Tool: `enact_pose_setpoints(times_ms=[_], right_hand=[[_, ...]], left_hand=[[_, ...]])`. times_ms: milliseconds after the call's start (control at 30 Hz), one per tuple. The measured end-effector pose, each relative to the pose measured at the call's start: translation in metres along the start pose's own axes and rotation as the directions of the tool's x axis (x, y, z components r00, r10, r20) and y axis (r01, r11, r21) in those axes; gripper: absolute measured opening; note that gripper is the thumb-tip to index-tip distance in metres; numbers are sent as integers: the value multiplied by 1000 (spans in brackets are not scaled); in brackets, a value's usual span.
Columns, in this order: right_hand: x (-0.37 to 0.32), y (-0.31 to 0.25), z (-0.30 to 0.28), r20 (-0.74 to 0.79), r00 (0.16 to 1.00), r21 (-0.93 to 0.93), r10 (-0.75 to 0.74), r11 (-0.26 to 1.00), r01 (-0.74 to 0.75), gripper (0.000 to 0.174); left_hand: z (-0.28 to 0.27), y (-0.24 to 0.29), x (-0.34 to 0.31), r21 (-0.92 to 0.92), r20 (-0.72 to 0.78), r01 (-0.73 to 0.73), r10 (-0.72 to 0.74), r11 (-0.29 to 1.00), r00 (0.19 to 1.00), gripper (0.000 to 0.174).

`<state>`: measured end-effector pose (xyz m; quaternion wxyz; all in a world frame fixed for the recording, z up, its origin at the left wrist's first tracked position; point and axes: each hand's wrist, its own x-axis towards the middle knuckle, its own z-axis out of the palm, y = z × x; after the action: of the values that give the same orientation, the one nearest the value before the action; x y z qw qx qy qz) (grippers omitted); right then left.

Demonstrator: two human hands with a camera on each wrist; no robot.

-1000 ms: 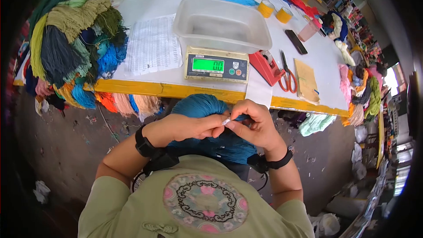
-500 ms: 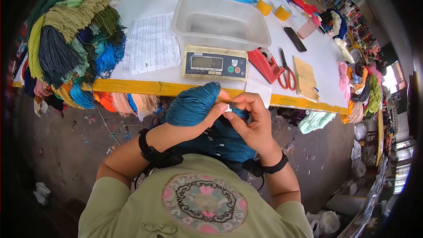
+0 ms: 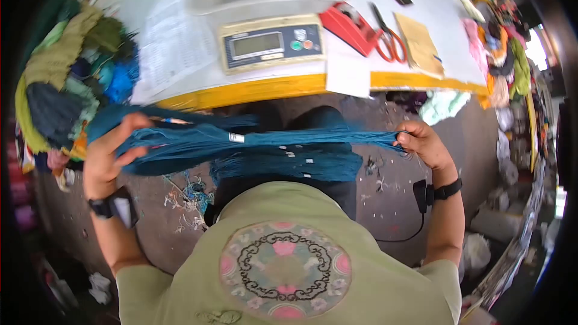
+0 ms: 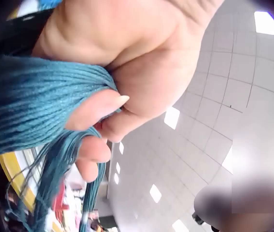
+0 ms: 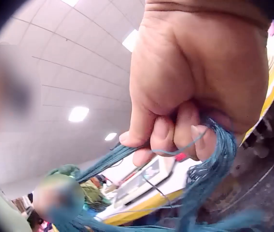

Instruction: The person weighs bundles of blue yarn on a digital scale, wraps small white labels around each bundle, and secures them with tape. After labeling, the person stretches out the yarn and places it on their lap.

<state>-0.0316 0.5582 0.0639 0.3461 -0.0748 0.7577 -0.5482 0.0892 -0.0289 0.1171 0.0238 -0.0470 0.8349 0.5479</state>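
A skein of teal yarn (image 3: 289,138) stretches sideways between the two hands, over the lap, with a small white label (image 3: 236,138) around it. At its left end, my left hand (image 3: 114,150) grips the thick loops; the left wrist view has strands of yarn (image 4: 35,104) running under the curled fingers. My right hand (image 3: 426,146) holds the narrow right end, and its fingers curl around the strands (image 5: 219,150) in the right wrist view. More teal skeins (image 3: 325,165) with small white tags lie across the lap beneath.
On the table stand a scale (image 3: 274,45) with a dark display, a translucent tub (image 3: 265,3), a red tape dispenser (image 3: 352,27), scissors (image 3: 391,42) and a tan pad (image 3: 421,45). Coloured yarn heaps (image 3: 60,96) hang at the left. Thread scraps (image 3: 189,201) litter the floor.
The hands were close together at a small white label; now they are wide apart with the skein drawn out between them. The scale's lit display has gone dark. The head view has shifted.
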Motion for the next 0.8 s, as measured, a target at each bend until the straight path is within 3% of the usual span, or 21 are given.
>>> enact_pose_setpoints(times_ms=[67, 133, 167, 200, 267, 300, 333, 367, 400, 433, 467, 500, 533, 567, 600, 667, 733, 800], right_hand=[[-13, 17, -2, -10, 1000, -239, 6, 971, -8, 28], [-23, 52, 4, -78, 995, -231, 59, 970, -75, 24], [-24, 74, 6, -58, 995, -558, 82, 824, -100, 20], [-20, 81, 5, -23, 994, -822, 111, 564, -82, 17], [-8, 58, 31, -47, 991, -973, 125, 220, -74, 25], [5, 50, 38, 6, 998, -925, -59, 378, 28, 29], [24, 38, 48, 77, 968, -838, -239, 510, 193, 32], [41, 8, 67, 105, 937, -725, -334, 619, 302, 39], [56, -24, 93, 109, 905, -640, -412, 667, 381, 43], [68, -46, 113, 136, 885, -568, -446, 696, 438, 50], [86, -48, 129, 176, 820, -450, -544, 697, 559, 61], [97, -70, 155, 202, 812, -356, -547, 731, 582, 59], [99, -90, 179, 201, 816, -276, -541, 768, 578, 58], [110, -106, 195, 300, 717, -343, -629, 630, 697, 75], [118, -106, 197, 327, 699, -337, -636, 613, 715, 75], [151, -73, 192, 395, 814, -252, -425, 803, 541, 63], [189, -31, 179, 468, 862, -183, -193, 933, 308, 50], [211, -14, 175, 543, 839, -132, 37, 990, 42, 38]], left_hand=[[-63, -31, -9, -340, 131, 384, -361, 859, 923, 40], [-81, -45, -7, -295, 30, 327, -334, 898, 942, 40], [-62, -38, 0, -247, -185, 293, -341, 924, 922, 40], [-46, -33, -1, -199, -417, 266, -327, 943, 848, 40], [-50, -38, -5, -280, -415, 301, -398, 912, 818, 38], [-43, -49, -8, -331, -291, 227, -328, 916, 899, 38], [-5, -22, -2, -422, -219, 231, -346, 877, 912, 40], [22, -7, -9, -188, -99, 193, -214, 963, 972, 45], [39, 13, -4, -322, 179, 98, -41, 942, 983, 50], [61, 12, -2, -382, 246, -61, 165, 922, 955, 48], [78, 9, 9, -438, 329, -205, 368, 875, 870, 47], [96, 44, 16, -482, 518, 327, -36, 813, 854, 44], [119, 41, 22, -614, 539, 177, 245, 769, 806, 54], [138, 49, 25, -631, 594, 281, 218, 723, 774, 57], [149, 58, 26, -633, 660, 387, 205, 671, 723, 62], [146, 63, 21, -601, 748, 401, 309, 691, 588, 75], [148, 56, 20, -626, 719, 305, 379, 718, 583, 84], [127, 53, 8, -531, 737, 256, 290, 808, 611, 89]])
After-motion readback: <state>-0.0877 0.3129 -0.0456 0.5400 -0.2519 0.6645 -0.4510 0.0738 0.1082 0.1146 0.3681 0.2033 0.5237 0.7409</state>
